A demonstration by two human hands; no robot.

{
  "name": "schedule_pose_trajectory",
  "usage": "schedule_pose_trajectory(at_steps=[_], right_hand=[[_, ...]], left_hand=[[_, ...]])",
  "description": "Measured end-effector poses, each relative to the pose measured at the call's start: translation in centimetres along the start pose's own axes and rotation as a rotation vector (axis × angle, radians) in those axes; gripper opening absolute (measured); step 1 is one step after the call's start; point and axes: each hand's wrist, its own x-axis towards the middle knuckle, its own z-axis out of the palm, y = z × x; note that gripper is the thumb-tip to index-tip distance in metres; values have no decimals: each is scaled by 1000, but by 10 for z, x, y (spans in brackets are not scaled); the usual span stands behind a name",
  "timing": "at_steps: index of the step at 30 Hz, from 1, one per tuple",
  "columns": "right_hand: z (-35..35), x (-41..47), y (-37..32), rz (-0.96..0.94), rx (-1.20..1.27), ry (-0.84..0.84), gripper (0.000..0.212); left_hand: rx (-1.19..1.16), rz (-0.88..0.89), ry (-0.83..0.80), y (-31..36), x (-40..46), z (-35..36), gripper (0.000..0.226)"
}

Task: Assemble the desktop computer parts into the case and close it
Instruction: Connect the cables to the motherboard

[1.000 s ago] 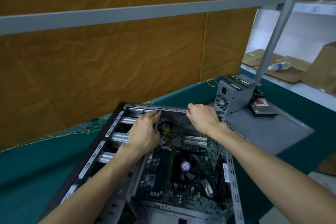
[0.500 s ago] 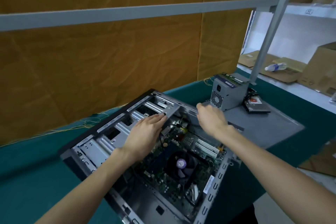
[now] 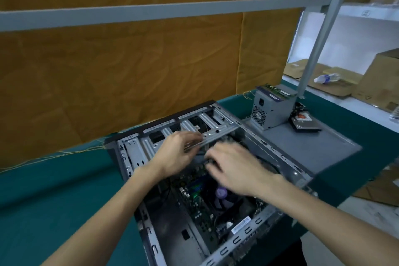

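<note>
Green cloth covers the desk (image 3: 54, 196), and on it the open computer case (image 3: 138, 157) lies on its side with the motherboard (image 3: 200, 203) and its fan (image 3: 222, 194) exposed. Both hands reach inside: the left hand (image 3: 177, 155) pinches the edge of the drive cage (image 3: 207, 127), while the right hand (image 3: 235, 168) is blurred, fingers spread over the board. Beyond, the power supply (image 3: 272, 112) stands on the grey side panel (image 3: 302, 147).

- Case (image 3: 138, 153): bare grey sheet metal, dull sheen.
- Side panel (image 3: 313, 149): matt grey metal, smooth.
- Power supply (image 3: 273, 112): grey metal housing.
- Surface (image 3: 54, 196): matt teal cloth.
- Backdrop (image 3: 129, 67): creased ochre cloth.
- Boxes (image 3: 382, 84): brown cardboard.
</note>
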Motion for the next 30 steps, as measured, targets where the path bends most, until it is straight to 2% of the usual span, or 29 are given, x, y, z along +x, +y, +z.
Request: schedule_pose_trajectory(at_steps=[1, 3, 5, 7, 10, 12, 15, 17, 19, 22, 24, 26, 28, 30], right_hand=[[4, 7, -16, -14, 101, -164, 50], [21, 24, -40, -1, 84, -434, 67], [36, 40, -54, 18, 36, -513, 57], [46, 51, -57, 68, 70, -561, 27], [53, 60, -42, 180, 257, -520, 2], [51, 61, -29, 262, 512, -524, 12], [39, 55, -22, 269, 949, -670, 17], [34, 54, -23, 221, 913, -703, 29], [33, 52, -33, 155, 694, -683, 42], [44, 44, -55, 89, 311, -631, 40], [49, 43, -61, 73, 143, -556, 27], [47, 44, -56, 61, 170, -511, 8], [42, 45, -48, 72, 368, -532, 12], [33, 45, -40, 82, 683, -566, 17]], left_hand=[[-19, -23, 16, -5, -10, -4, 28], [-60, -74, 42, -14, -26, -12, 27], [-89, -104, 36, -19, -36, -17, 29], [-97, -99, 27, -19, -38, -18, 31], [-114, -89, 34, -19, -37, -17, 30], [-121, -90, 41, -21, -38, -18, 29], [-133, -89, 49, -22, -39, -18, 28], [-138, -94, 50, -21, -40, -18, 27], [-133, -102, 51, -19, -41, -18, 27], [-135, -123, 52, -16, -44, -20, 26], [-128, -127, 52, -13, -44, -20, 25], [-121, -132, 48, -11, -44, -22, 26], [-119, -129, 46, -10, -46, -23, 26], [-112, -119, 55, -10, -46, -23, 26]])
